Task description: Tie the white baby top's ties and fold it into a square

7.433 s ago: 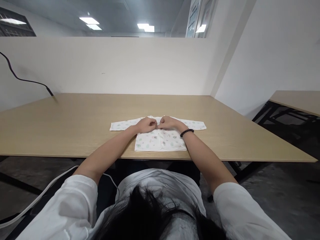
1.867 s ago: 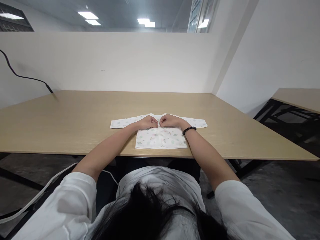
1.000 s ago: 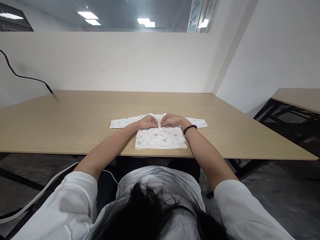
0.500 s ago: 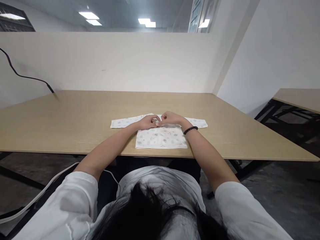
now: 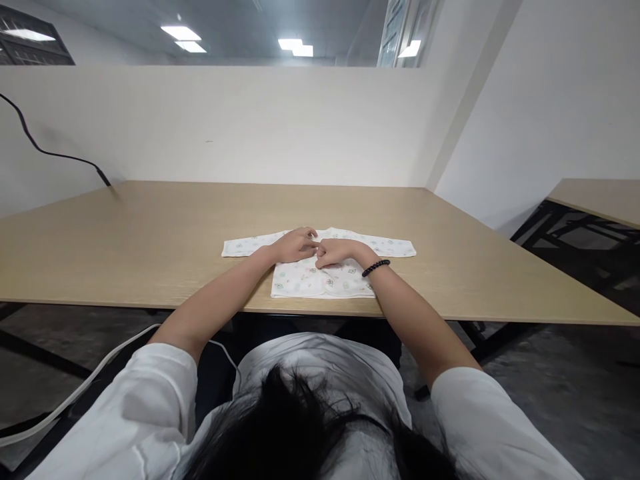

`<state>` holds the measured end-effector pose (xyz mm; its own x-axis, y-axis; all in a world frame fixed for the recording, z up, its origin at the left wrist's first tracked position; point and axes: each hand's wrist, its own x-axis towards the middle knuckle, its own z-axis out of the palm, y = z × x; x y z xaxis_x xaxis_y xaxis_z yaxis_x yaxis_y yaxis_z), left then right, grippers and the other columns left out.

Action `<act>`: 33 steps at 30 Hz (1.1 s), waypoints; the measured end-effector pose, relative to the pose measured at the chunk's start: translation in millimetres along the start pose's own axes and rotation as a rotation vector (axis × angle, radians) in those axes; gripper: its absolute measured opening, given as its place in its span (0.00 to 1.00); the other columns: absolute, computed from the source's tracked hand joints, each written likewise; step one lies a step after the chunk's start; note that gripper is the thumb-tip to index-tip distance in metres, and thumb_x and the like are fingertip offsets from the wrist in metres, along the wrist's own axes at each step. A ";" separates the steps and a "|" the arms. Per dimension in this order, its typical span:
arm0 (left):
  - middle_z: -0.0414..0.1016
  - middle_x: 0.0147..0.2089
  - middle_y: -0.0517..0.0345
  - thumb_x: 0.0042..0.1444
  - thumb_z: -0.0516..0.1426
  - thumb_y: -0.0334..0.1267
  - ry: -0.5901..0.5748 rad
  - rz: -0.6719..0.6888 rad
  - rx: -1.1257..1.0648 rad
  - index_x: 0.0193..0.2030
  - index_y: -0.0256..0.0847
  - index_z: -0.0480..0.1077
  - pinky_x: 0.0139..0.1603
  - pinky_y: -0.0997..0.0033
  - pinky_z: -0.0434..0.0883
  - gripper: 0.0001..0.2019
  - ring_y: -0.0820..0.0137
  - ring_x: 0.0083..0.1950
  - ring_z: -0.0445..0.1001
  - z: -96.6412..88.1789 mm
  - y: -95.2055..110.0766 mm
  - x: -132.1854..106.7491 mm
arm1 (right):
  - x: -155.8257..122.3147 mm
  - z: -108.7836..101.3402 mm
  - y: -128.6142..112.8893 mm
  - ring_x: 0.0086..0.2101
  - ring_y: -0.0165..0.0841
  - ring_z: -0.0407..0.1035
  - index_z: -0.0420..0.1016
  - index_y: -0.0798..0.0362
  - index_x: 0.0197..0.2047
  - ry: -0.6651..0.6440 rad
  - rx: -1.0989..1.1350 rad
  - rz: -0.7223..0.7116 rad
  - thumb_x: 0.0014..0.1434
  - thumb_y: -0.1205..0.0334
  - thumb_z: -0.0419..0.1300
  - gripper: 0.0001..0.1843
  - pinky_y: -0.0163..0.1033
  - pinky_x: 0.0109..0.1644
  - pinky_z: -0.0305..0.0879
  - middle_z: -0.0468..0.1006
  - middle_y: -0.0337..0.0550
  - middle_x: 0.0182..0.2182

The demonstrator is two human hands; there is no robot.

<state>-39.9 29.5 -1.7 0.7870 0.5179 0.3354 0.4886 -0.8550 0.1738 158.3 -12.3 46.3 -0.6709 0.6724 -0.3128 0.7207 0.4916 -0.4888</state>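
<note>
the baby top lies flat under both hands, with the fingers resting at its neck and the upper front. the left hand is curled over the neck end, its fingertips down on the cloth near the top of the front opening. the right hand is bent into a loose fist just beside it, knuckles up, its fingers pressed on the front opening. whether either hand is pinching a tie or an edge is too small to tell.

the neck points away from the person and the hem points toward them, close to the table's near edge. the sleeves spread straight out to both sides, so the long axis runs across the table. a black bead bracelet circles the right wrist.

the table is pale wood, with the top near its middle. behind it stands a white partition, with a black cable draped down it at the left. a second table stands off to the right, above a concrete floor.
</note>
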 end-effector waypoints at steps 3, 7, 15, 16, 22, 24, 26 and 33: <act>0.77 0.53 0.45 0.62 0.55 0.41 0.009 0.060 -0.041 0.44 0.40 0.81 0.52 0.63 0.69 0.14 0.58 0.52 0.74 0.4 0.9 1.0 | 0.2 0.3 -0.9 0.18 0.26 0.49 0.55 0.51 0.15 0.015 -0.001 0.009 0.53 0.54 0.63 0.24 0.37 0.26 0.48 0.56 0.31 0.12; 0.81 0.47 0.49 0.59 0.56 0.35 0.013 0.103 -0.108 0.41 0.40 0.81 0.49 0.65 0.70 0.12 0.61 0.47 0.77 -1.2 4.2 2.9 | -0.2 0.0 -3.2 0.19 0.26 0.51 0.56 0.51 0.16 0.013 -0.006 0.024 0.51 0.45 0.67 0.28 0.36 0.26 0.50 0.59 0.32 0.13; 0.80 0.50 0.50 0.56 0.56 0.34 -0.022 0.064 -0.152 0.39 0.40 0.81 0.50 0.65 0.69 0.12 0.61 0.48 0.77 -8.1 10.6 3.2 | -4.0 -2.6 -2.8 0.19 0.27 0.58 0.69 0.53 0.18 -0.035 0.090 0.065 0.47 0.60 0.65 0.13 0.36 0.26 0.54 0.66 0.35 0.14; 0.80 0.50 0.49 0.55 0.56 0.34 -0.014 0.065 -0.154 0.39 0.40 0.81 0.50 0.65 0.69 0.12 0.61 0.48 0.77 -8.2 11.7 2.8 | -4.1 -3.4 -0.6 0.19 0.27 0.59 0.70 0.54 0.18 -0.043 0.110 0.066 0.47 0.62 0.64 0.11 0.36 0.26 0.55 0.67 0.35 0.14; 0.76 0.32 0.54 0.53 0.56 0.36 0.089 -0.005 -0.189 0.30 0.39 0.74 0.42 0.68 0.67 0.07 0.66 0.35 0.71 -9.2 28.0 0.9 | -11.8 -15.3 17.4 0.23 0.27 0.64 0.70 0.54 0.20 -0.129 0.310 0.026 0.44 0.60 0.66 0.10 0.34 0.29 0.60 0.71 0.36 0.19; 0.69 0.25 0.58 0.53 0.57 0.38 0.055 -0.036 -0.255 0.24 0.40 0.69 0.36 0.70 0.64 0.08 0.69 0.29 0.65 -10.3 36.4 0.9 | -15.7 -19.1 21.5 0.24 0.27 0.64 0.69 0.54 0.22 -0.115 0.345 0.030 0.43 0.60 0.67 0.11 0.34 0.29 0.60 0.69 0.34 0.18; 0.65 0.22 0.61 0.53 0.58 0.41 -0.047 -0.050 -0.346 0.23 0.40 0.67 0.31 0.71 0.60 0.11 0.72 0.26 0.60 -10.8 44.0 1.3 | -18.1 -21.3 24.3 0.24 0.27 0.64 0.70 0.54 0.24 -0.102 0.355 0.047 0.41 0.61 0.69 0.11 0.33 0.29 0.60 0.68 0.33 0.19; 0.56 0.21 0.67 0.50 0.64 0.47 -0.196 -0.136 -0.489 0.29 0.39 0.71 0.27 0.73 0.54 0.13 0.75 0.23 0.54 -8.9 50.0 2.3 | -13.0 -18.6 31.7 0.24 0.27 0.64 0.67 0.53 0.23 -0.142 0.384 0.078 0.40 0.59 0.72 0.16 0.34 0.30 0.59 0.67 0.32 0.19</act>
<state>-17.0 -12.3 16.0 0.8072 0.5801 0.1095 0.3954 -0.6689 0.6295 193.1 4.8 50.0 -0.6539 0.6030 -0.4569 0.6704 0.1821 -0.7193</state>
